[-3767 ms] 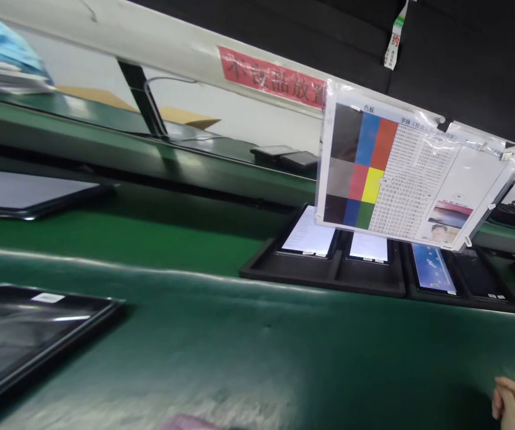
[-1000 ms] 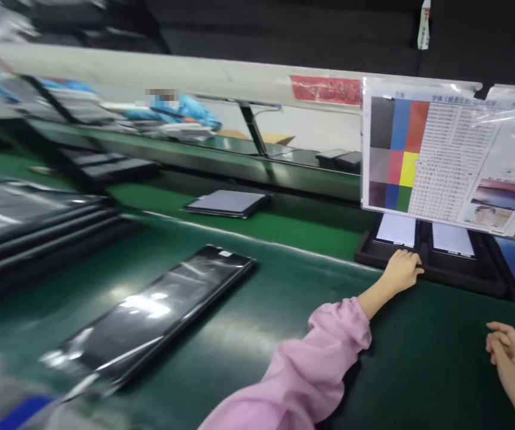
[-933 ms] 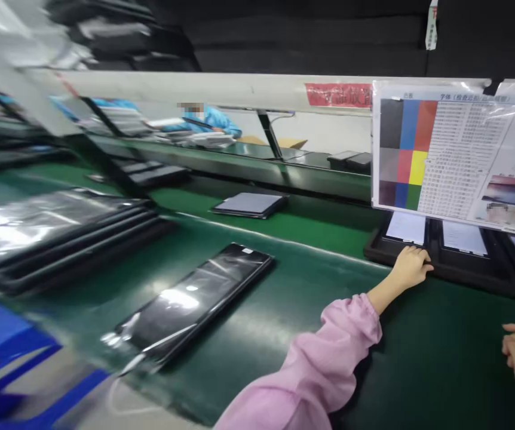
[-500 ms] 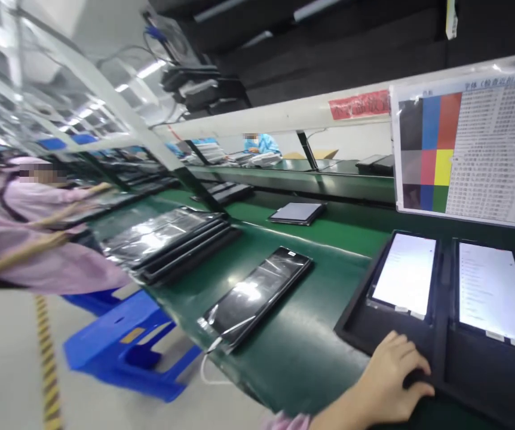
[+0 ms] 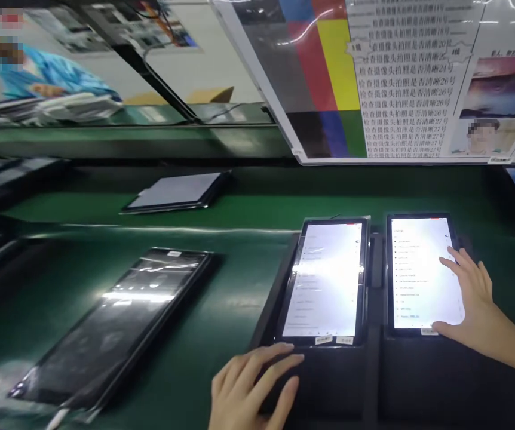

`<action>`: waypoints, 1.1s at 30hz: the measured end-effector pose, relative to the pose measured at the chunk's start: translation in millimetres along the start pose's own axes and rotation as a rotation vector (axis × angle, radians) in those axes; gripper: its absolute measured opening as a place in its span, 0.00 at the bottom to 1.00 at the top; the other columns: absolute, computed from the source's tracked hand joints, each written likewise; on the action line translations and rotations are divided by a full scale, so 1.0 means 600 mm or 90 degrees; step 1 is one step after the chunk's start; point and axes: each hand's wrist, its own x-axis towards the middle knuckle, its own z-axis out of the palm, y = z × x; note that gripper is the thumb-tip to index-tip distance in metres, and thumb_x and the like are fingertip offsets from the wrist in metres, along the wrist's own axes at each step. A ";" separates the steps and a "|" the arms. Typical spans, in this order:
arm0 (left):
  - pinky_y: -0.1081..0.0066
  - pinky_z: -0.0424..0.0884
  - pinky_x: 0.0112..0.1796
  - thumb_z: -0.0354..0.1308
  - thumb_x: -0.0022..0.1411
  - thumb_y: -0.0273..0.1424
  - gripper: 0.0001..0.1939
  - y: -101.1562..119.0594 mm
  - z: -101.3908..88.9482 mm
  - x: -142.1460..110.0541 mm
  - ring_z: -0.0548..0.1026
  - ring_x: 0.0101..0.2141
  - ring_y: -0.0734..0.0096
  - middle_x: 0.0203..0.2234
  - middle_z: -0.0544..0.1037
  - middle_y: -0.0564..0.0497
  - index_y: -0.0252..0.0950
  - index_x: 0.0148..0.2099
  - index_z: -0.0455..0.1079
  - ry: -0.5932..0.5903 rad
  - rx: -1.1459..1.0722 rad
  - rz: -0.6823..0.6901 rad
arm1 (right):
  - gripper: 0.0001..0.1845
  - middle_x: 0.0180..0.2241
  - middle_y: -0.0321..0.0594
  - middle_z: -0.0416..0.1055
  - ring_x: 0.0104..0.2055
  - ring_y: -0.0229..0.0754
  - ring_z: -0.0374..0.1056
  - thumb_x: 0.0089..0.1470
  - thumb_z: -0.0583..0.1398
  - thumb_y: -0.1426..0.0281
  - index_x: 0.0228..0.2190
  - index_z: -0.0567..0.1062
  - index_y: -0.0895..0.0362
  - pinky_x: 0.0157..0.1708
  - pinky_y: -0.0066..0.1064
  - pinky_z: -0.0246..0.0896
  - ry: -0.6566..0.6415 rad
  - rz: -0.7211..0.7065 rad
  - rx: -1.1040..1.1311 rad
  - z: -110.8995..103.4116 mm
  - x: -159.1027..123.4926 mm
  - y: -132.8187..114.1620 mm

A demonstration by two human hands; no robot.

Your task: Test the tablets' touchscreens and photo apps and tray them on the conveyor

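Two lit tablets stand side by side in a black tray. My left hand rests on the tray's near left edge, just below the left tablet, fingers stretched and holding nothing. My right hand lies open over the right side of the right tablet, fingers spread on its white screen, thumb near its lower edge.
A dark tablet wrapped in film lies on the green belt at the left. Another tablet lies farther back. A hanging colour chart sheet is overhead. A person in blue works at the far left.
The view has swung down and close to the tray. My left hand stays at the tray's near edge; my right hand has come in onto the right tablet's screen.
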 end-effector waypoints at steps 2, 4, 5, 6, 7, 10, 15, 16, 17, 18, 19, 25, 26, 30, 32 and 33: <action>0.57 0.64 0.47 0.55 0.69 0.27 0.11 -0.005 0.007 0.002 0.78 0.42 0.56 0.40 0.83 0.49 0.45 0.43 0.78 0.001 0.031 0.005 | 0.59 0.76 0.47 0.41 0.77 0.72 0.35 0.46 0.72 0.54 0.70 0.48 0.44 0.71 0.75 0.28 0.001 -0.005 -0.013 0.002 0.004 -0.002; 0.56 0.64 0.48 0.56 0.69 0.28 0.11 -0.006 0.014 0.002 0.77 0.46 0.53 0.43 0.82 0.47 0.46 0.43 0.80 -0.010 0.043 0.007 | 0.61 0.76 0.47 0.39 0.77 0.74 0.34 0.44 0.74 0.53 0.70 0.49 0.44 0.71 0.76 0.26 0.016 -0.011 -0.015 0.003 0.007 -0.002; 0.56 0.64 0.49 0.56 0.69 0.28 0.11 -0.004 0.015 0.001 0.77 0.48 0.52 0.45 0.82 0.46 0.46 0.43 0.80 -0.020 0.043 0.005 | 0.61 0.77 0.46 0.37 0.77 0.74 0.34 0.44 0.73 0.53 0.70 0.49 0.44 0.71 0.76 0.25 0.031 -0.014 -0.008 0.003 0.008 -0.001; 0.56 0.64 0.49 0.56 0.69 0.28 0.12 -0.003 0.016 0.000 0.76 0.49 0.51 0.46 0.82 0.46 0.45 0.43 0.81 -0.031 0.042 0.001 | 0.60 0.77 0.46 0.36 0.77 0.73 0.34 0.46 0.73 0.52 0.70 0.49 0.44 0.71 0.75 0.24 0.046 -0.013 0.006 0.002 0.008 0.001; 0.56 0.64 0.49 0.56 0.70 0.28 0.12 -0.001 0.016 -0.001 0.75 0.50 0.51 0.47 0.82 0.46 0.46 0.44 0.81 -0.042 0.043 -0.006 | 0.58 0.77 0.46 0.36 0.77 0.73 0.33 0.48 0.71 0.51 0.71 0.49 0.44 0.71 0.76 0.25 0.063 -0.011 0.025 0.002 0.008 0.002; 0.56 0.62 0.50 0.57 0.69 0.29 0.13 0.003 0.015 -0.004 0.75 0.51 0.51 0.49 0.82 0.47 0.48 0.44 0.82 -0.053 0.057 -0.033 | 0.55 0.77 0.47 0.37 0.77 0.74 0.34 0.52 0.68 0.45 0.71 0.49 0.44 0.70 0.77 0.31 0.097 0.001 0.073 0.000 0.009 0.008; 0.53 0.60 0.54 0.60 0.69 0.31 0.13 0.005 0.018 -0.003 0.72 0.57 0.47 0.56 0.80 0.47 0.52 0.48 0.83 -0.071 0.068 -0.016 | 0.53 0.76 0.47 0.40 0.76 0.77 0.39 0.55 0.66 0.41 0.71 0.50 0.42 0.67 0.81 0.40 0.081 0.012 0.100 -0.006 0.008 0.012; 0.52 0.60 0.55 0.59 0.69 0.31 0.13 0.005 0.019 -0.003 0.71 0.58 0.46 0.58 0.79 0.47 0.52 0.48 0.83 -0.078 0.064 -0.017 | 0.53 0.76 0.47 0.40 0.75 0.77 0.39 0.55 0.66 0.41 0.71 0.49 0.41 0.65 0.82 0.43 0.069 0.019 0.111 -0.009 0.007 0.013; 0.51 0.60 0.55 0.58 0.70 0.32 0.13 0.005 0.020 -0.004 0.70 0.59 0.45 0.59 0.78 0.47 0.52 0.48 0.83 -0.081 0.060 -0.023 | 0.53 0.76 0.47 0.39 0.75 0.78 0.40 0.55 0.66 0.40 0.71 0.49 0.40 0.64 0.82 0.48 0.056 0.028 0.126 -0.013 0.007 0.015; 0.51 0.60 0.55 0.58 0.70 0.32 0.13 0.004 0.021 -0.005 0.70 0.60 0.44 0.60 0.78 0.46 0.52 0.48 0.83 -0.080 0.056 -0.030 | 0.54 0.76 0.47 0.39 0.75 0.78 0.40 0.55 0.66 0.40 0.72 0.48 0.40 0.62 0.80 0.54 0.040 0.034 0.144 -0.017 0.006 0.017; 0.50 0.60 0.55 0.58 0.70 0.32 0.13 0.002 0.021 -0.006 0.70 0.60 0.43 0.61 0.77 0.46 0.52 0.49 0.83 -0.078 0.054 -0.035 | 0.54 0.77 0.47 0.38 0.75 0.76 0.41 0.55 0.66 0.41 0.72 0.47 0.39 0.61 0.76 0.60 0.023 0.040 0.163 -0.022 0.005 0.019; 0.52 0.62 0.52 0.60 0.67 0.31 0.17 -0.019 0.013 -0.017 0.72 0.56 0.45 0.59 0.77 0.47 0.53 0.54 0.81 -0.086 0.077 0.025 | 0.54 0.76 0.45 0.39 0.76 0.69 0.44 0.57 0.66 0.41 0.73 0.46 0.40 0.60 0.58 0.71 -0.006 0.079 0.188 -0.043 0.006 0.032; 0.52 0.62 0.52 0.60 0.66 0.31 0.17 -0.021 0.012 -0.017 0.73 0.56 0.45 0.59 0.77 0.47 0.53 0.53 0.81 -0.087 0.078 0.029 | 0.53 0.76 0.45 0.39 0.76 0.69 0.44 0.57 0.65 0.41 0.72 0.46 0.39 0.61 0.59 0.71 -0.008 0.085 0.183 -0.044 0.006 0.034; 0.51 0.63 0.50 0.60 0.66 0.29 0.16 -0.022 0.010 -0.013 0.73 0.56 0.44 0.59 0.77 0.44 0.51 0.51 0.81 -0.090 0.071 0.038 | 0.51 0.76 0.45 0.39 0.76 0.70 0.43 0.58 0.65 0.41 0.72 0.50 0.39 0.64 0.64 0.65 -0.038 0.097 0.181 -0.049 0.006 0.042; 0.51 0.63 0.49 0.59 0.66 0.28 0.15 -0.019 0.010 -0.010 0.73 0.55 0.44 0.59 0.76 0.44 0.50 0.51 0.80 -0.092 0.069 0.044 | 0.49 0.76 0.44 0.40 0.76 0.70 0.42 0.59 0.65 0.43 0.72 0.51 0.40 0.66 0.64 0.61 -0.047 0.093 0.186 -0.051 0.006 0.046; 0.51 0.63 0.49 0.59 0.67 0.28 0.15 -0.017 0.010 -0.009 0.73 0.55 0.44 0.59 0.76 0.44 0.50 0.51 0.80 -0.094 0.069 0.044 | 0.48 0.76 0.44 0.40 0.76 0.69 0.42 0.60 0.65 0.44 0.72 0.51 0.40 0.67 0.64 0.60 -0.049 0.090 0.189 -0.052 0.005 0.048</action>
